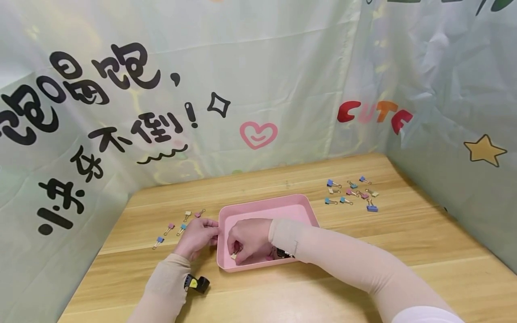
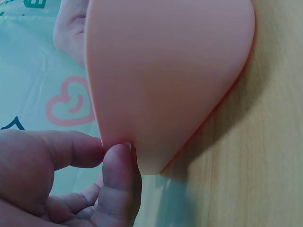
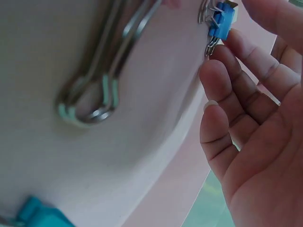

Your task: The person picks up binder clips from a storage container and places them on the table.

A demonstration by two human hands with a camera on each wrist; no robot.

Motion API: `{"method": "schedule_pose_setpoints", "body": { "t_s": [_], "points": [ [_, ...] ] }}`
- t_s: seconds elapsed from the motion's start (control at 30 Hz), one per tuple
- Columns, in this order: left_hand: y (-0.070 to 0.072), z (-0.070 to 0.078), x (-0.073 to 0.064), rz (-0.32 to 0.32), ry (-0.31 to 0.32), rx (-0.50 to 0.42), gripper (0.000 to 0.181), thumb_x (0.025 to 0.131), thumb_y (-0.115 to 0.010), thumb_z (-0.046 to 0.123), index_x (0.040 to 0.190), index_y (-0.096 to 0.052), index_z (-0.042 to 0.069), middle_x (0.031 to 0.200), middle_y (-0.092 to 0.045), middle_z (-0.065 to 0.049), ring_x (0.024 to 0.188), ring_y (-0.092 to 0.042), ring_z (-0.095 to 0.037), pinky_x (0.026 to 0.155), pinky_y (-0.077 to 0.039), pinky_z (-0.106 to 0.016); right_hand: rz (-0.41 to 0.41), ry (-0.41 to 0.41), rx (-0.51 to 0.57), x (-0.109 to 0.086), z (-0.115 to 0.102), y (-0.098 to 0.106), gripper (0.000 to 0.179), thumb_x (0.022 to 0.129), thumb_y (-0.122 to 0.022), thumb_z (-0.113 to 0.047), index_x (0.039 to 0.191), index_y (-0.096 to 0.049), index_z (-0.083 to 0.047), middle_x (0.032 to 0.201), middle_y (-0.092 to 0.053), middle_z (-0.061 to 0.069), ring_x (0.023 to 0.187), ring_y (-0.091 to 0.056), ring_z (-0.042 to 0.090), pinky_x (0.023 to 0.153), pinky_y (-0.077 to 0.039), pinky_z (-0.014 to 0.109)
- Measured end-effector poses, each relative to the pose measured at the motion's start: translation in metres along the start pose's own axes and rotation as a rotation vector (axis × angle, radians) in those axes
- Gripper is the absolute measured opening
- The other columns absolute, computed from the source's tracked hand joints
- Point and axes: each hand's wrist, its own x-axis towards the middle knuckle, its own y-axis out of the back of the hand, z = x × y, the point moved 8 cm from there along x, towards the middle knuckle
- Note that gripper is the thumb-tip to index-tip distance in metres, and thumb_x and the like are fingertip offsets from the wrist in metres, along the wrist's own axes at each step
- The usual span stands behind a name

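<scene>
My left hand (image 1: pixel 199 235) pinches the left rim of a pink tray (image 1: pixel 262 207) between thumb and fingers. In the left wrist view its thumb (image 2: pixel 122 165) presses the tray's outer wall. My right hand (image 1: pixel 251 237) is inside the tray near its left end, fingers curled, fingertips at a pale yellow binder clip (image 1: pixel 234 256). In the right wrist view a blue binder clip (image 3: pixel 222 21) lies against the index fingertip, with something yellowish partly hidden behind it. Close to that camera are blurred metal clip handles (image 3: pixel 90 101) and a teal binder clip (image 3: pixel 45 215). My arm covers part of the tray.
Left of the tray, several small binder clips lie on the wooden table (image 1: pixel 274 296), among them a blue clip (image 1: pixel 159 240). Several more lie at the back right, including a blue clip (image 1: pixel 372 208). A printed cloth (image 1: pixel 299 89) hangs behind and beside the table.
</scene>
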Motion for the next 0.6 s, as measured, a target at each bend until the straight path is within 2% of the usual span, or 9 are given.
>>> {"method": "schedule_pose_setpoints", "body": {
  "t_s": [0.23, 0.6],
  "points": [
    [-0.0004, -0.0002, 0.0004, -0.007, -0.002, -0.001, 0.019, 0.084, -0.065, -0.001, 0.101, -0.063, -0.009, 0.089, -0.063, -0.016, 0.066, -0.062, -0.018, 0.06, -0.055, -0.03, -0.014, -0.026, -0.022, 0.0031, 0.001, -0.002, 0.014, 0.077, -0.076, -0.022, 0.09, -0.073, -0.02, 0.075, -0.059, -0.021, 0.071, -0.052, -0.007, 0.068, -0.041, 0.006],
    [0.0002, -0.0007, 0.0004, 0.0, -0.006, 0.004, 0.017, 0.083, -0.065, -0.001, 0.098, -0.064, -0.008, 0.087, -0.063, -0.016, 0.066, -0.061, -0.018, 0.061, -0.056, -0.031, 0.025, -0.03, -0.053, 0.0063, 0.0007, -0.0025, 0.008, 0.079, -0.075, -0.028, 0.084, -0.073, -0.023, 0.071, -0.057, -0.023, 0.066, -0.051, -0.01, 0.065, -0.041, 0.006]
  ]
}}
